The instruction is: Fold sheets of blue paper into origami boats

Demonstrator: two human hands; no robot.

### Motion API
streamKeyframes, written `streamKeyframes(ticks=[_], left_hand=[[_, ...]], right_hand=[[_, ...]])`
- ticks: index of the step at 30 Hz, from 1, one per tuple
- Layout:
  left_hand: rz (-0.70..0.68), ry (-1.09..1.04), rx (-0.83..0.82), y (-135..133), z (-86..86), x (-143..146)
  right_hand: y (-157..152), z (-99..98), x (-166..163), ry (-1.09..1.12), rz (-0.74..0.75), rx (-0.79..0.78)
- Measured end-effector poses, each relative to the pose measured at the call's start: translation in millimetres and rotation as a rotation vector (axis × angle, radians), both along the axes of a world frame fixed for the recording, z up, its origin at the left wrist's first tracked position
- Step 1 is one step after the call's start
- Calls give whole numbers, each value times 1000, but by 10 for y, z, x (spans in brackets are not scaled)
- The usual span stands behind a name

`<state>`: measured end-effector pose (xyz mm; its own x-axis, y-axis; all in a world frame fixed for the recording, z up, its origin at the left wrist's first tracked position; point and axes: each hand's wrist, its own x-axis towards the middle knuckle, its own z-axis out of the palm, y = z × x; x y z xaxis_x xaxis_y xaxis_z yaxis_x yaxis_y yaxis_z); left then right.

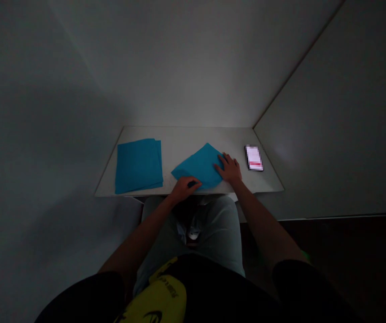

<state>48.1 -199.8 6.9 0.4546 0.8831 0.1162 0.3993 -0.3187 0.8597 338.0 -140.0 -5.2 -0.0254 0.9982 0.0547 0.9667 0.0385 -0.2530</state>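
Note:
A sheet of blue paper [199,165] lies turned at an angle in front of me, with a crease or overlapping layer at its left corner. My left hand [186,187] is at the paper's near edge, its fingers curled and pinching that edge. On the sheet's right side my right hand [229,168] rests flat, fingers apart, pressing the paper to the table. To the left is a stack of blue paper sheets [138,166], its edges slightly out of line.
The narrow white table [176,137] meets a wall behind it and another wall on the right. A phone [254,158] with a lit screen lies near the table's right end. My legs [218,229] are under the front edge.

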Motion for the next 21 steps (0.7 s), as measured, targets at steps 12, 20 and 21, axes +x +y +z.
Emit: streamKeyframes(ticks=[12, 20, 21], left_hand=[[684, -189, 29, 827, 1114, -1070], [861, -108, 747, 293, 2677, -1701], [854, -92, 822, 139, 2752, -1652]], right_hand=[[38, -99, 208, 376, -12, 254], [-51, -41, 215, 595, -88, 275], [-56, -41, 216, 602, -95, 276]])
